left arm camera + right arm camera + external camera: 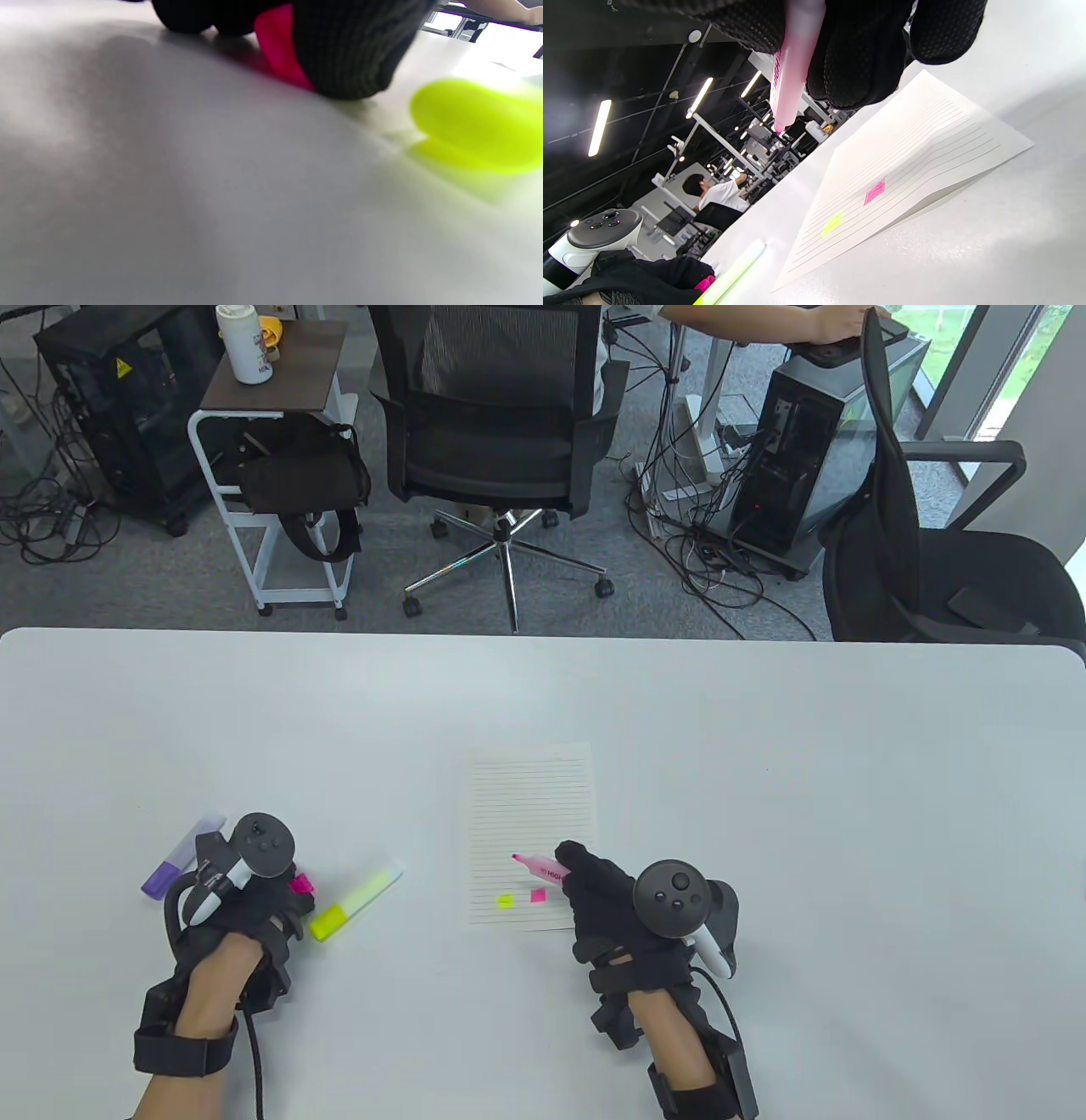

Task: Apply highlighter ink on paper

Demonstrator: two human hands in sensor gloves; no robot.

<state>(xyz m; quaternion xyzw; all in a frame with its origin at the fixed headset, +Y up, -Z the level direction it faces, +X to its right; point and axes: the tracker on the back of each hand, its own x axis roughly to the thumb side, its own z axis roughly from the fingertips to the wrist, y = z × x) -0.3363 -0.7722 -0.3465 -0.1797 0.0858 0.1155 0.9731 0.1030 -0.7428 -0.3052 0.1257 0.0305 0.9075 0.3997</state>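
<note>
A lined paper sheet lies mid-table and bears a small yellow mark and a pink mark. My right hand grips an uncapped pink highlighter, tip pointing left and raised above the sheet; in the right wrist view the highlighter hangs clear of the paper. My left hand rests on the table to the left and holds a pink cap, seen under its fingers in the left wrist view, where the cap touches the table.
A yellow highlighter lies just right of my left hand, and also shows in the left wrist view. A purple highlighter lies to its left. Office chairs and computer towers stand beyond the table's far edge.
</note>
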